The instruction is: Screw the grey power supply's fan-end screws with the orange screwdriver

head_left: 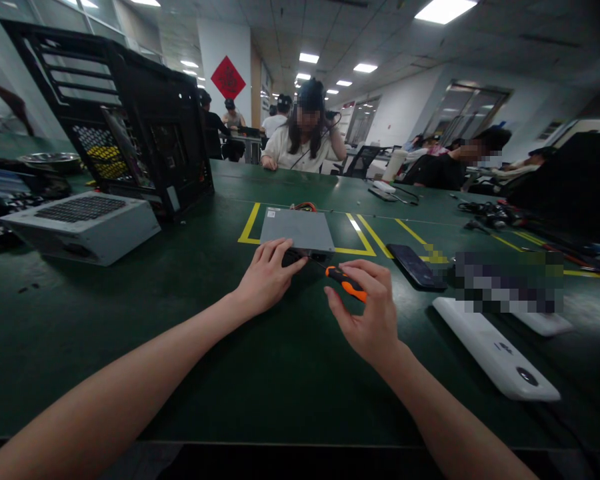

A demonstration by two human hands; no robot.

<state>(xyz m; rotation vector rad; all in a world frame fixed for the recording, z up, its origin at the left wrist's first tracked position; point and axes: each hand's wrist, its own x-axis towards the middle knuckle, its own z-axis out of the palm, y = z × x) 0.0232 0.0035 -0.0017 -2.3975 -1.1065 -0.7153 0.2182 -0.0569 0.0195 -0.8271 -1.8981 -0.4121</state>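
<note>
A flat grey metal computer power supply [300, 227] lies on the green table, with coloured wires [305, 207] coming out behind it. My left hand [267, 277] grips its near left edge, fingers on top and thumb reaching toward the front face. In my right hand [367, 303] is a screwdriver [347, 283] with an orange and black handle, held between thumb and fingers. Its shaft points left and away, toward the near face of the power supply beside my left thumb. Whether the tip touches a screw is too small to tell.
At the left stand an open black computer case [145, 127] and a larger silver power supply [87, 223]. A dark phone [415, 265] and a white device [497, 350] lie to the right. Yellow tape [250, 223] marks the table. Across it sits a person [305, 143].
</note>
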